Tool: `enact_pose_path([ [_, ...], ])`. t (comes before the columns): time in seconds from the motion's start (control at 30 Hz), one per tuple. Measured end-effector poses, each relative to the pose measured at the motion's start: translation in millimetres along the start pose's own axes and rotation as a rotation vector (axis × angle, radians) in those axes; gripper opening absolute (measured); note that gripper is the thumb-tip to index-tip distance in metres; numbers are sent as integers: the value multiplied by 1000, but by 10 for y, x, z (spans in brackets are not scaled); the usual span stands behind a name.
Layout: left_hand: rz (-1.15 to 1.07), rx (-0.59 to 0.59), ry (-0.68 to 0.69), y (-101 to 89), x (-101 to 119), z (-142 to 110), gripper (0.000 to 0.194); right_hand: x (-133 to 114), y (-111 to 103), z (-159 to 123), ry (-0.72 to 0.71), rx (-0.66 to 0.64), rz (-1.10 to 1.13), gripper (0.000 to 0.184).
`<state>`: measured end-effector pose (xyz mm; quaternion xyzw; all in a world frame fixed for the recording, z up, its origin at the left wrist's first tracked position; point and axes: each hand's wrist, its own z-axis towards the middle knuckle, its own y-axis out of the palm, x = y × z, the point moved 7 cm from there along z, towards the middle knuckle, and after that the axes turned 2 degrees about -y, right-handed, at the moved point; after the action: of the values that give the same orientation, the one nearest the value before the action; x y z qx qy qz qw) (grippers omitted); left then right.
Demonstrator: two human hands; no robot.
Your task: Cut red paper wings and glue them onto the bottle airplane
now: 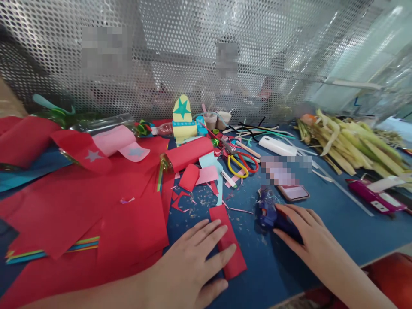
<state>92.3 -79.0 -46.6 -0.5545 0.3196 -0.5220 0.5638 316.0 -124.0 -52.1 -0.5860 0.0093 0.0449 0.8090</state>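
Note:
My left hand (196, 262) lies flat with its fingers spread, pressing on a folded strip of red paper (229, 240) on the blue table. To its right, my right hand (302, 231) grips a dark blue tool (268, 210) between thumb and fingers; it looks like a tape dispenser, with a shiny clear part at its far end. Part of that tool is hidden beneath the fingers. Just beyond it lies a phone (292, 192). Scissors (241, 165) with yellow and red handles rest among paper scraps (209, 174).
Large red paper sheets (128, 227) cover the left side. A red-wrapped roll (189, 153) and a yellow paper piece with a star (183, 118) stand farther back. At right are dried husks (357, 141), a white device (277, 146) and a purple power strip (375, 195). Perforated metal (193, 56) lines the back.

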Motion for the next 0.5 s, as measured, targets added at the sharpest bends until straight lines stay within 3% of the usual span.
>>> enact_pose_path([
  [0.1,36,7,5,1,11,5,45,63,34,56,0,-16,81,34],
  [0.33,88,17,-35,1,-14,-3,44,116,76,292,-57,-64,104,36],
  [0.5,29,47,-78,9,-30,-32,43,-32,-266,621,-57,16,69,31],
])
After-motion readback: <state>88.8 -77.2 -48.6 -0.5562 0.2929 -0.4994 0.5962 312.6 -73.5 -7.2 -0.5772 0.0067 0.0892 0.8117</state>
